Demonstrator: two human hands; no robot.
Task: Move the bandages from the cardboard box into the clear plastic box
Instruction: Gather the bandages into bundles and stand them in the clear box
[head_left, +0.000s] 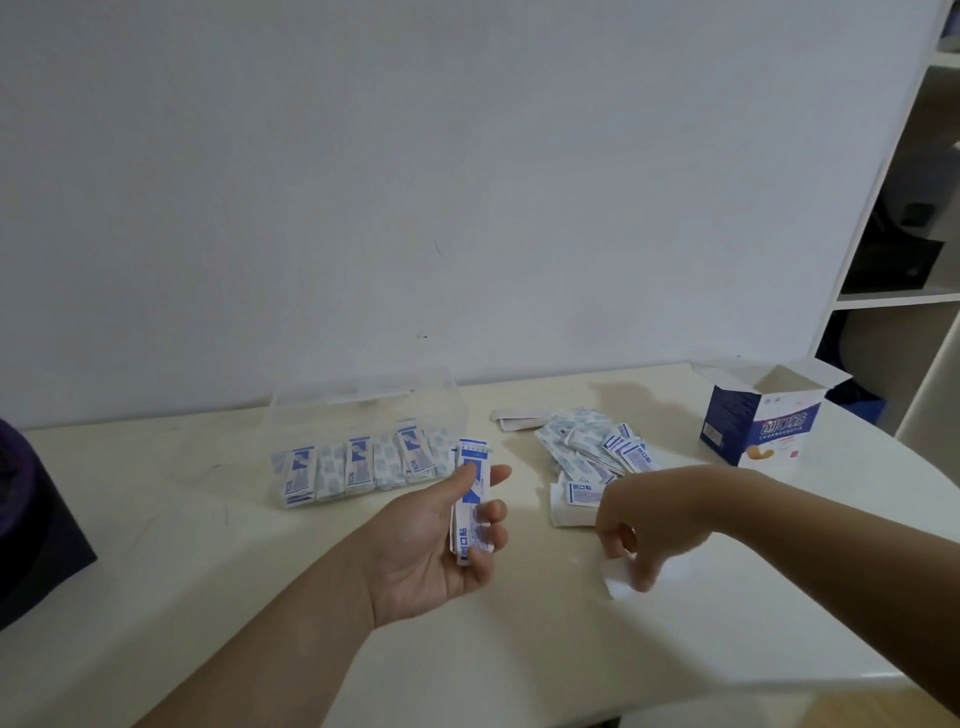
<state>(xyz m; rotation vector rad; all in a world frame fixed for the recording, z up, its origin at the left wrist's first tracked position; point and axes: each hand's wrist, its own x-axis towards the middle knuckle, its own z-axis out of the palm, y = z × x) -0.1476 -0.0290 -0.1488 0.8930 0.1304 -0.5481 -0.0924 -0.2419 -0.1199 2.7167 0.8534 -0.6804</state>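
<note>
My left hand (436, 535) is palm up at the table's middle, holding a small stack of blue-and-white bandages (471, 499) upright between thumb and fingers. My right hand (631, 525) reaches down with fingers pinched on a white bandage (618, 579) lying on the table. A loose pile of bandages (592, 447) lies just beyond it. The clear plastic box (363, 400) stands behind my left hand, lid up, with rows of bandages (358, 462) packed along its front. The open blue-and-white cardboard box (763, 415) stands at the back right.
A dark purple-black object (31, 525) sits at the table's left edge. A white shelf unit (904, 208) rises at the right. The wall runs close behind the cream table (208, 571), whose rounded edge curves away at the right.
</note>
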